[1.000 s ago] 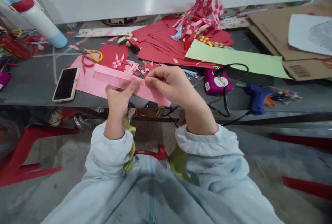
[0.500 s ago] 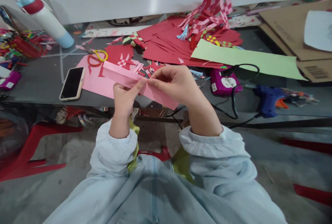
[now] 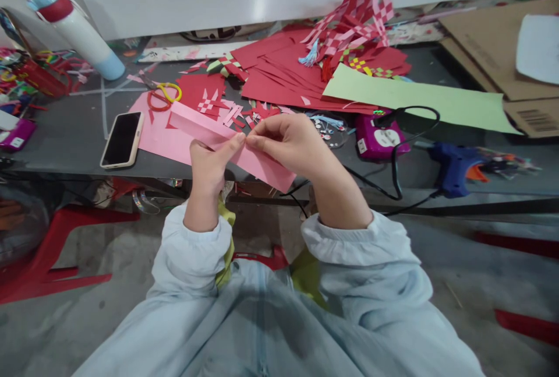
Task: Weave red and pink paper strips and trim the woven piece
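Note:
A folded strip of pink paper is held up over the table's front edge, slanting down to the right. My left hand grips it from the near side, thumb on top and the other fingers mostly hidden beneath. Thumb and forefinger of my right hand pinch the paper's upper edge near the left thumb tip. Behind the strip lies a larger pink sheet. Scissors with red and yellow handles rest on that sheet's far side. Small pink and red paper scraps lie just beyond my hands.
At left are a phone and a bottle. Red sheets, woven paper strips and a green sheet lie farther back. A purple box, a black cable and a blue glue gun occupy the right.
The strip's lower right end has shifted slightly left and down. Both hands keep their pinch at nearly the same place, the right tilted a little.

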`<control>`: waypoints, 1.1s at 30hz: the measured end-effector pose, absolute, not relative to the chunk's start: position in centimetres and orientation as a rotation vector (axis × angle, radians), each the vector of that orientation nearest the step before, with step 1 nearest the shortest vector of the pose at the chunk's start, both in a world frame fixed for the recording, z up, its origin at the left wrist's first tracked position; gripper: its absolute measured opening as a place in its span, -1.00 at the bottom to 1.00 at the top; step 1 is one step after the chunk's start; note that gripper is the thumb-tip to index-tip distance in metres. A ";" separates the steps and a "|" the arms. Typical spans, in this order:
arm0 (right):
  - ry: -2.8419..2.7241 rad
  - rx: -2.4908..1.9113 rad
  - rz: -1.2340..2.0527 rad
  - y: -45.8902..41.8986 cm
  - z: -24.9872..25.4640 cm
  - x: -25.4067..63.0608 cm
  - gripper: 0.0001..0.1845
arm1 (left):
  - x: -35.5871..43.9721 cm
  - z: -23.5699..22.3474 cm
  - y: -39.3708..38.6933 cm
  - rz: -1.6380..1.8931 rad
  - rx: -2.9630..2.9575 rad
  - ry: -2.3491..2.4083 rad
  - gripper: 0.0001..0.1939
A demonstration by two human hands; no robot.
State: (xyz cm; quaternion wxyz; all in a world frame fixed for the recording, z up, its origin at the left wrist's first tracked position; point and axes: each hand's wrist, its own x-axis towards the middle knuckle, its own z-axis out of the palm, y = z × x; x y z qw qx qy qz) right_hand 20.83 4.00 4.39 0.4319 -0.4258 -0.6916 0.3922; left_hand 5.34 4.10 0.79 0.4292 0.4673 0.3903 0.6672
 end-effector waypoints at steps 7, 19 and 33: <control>-1.739 -1.061 1.063 4.1 4.5 21.6 -0.89 | 5.3 1.1 4.3 1.725 1.045 0.942 -0.79; -1.658 -1.069 1.007 4.2 4.2 21.9 -0.82 | 4.7 1.1 4.4 1.503 1.133 0.979 -0.64; -1.692 -1.152 0.845 4.0 4.5 21.7 -0.87 | 5.0 0.6 4.3 1.540 1.257 1.013 -0.78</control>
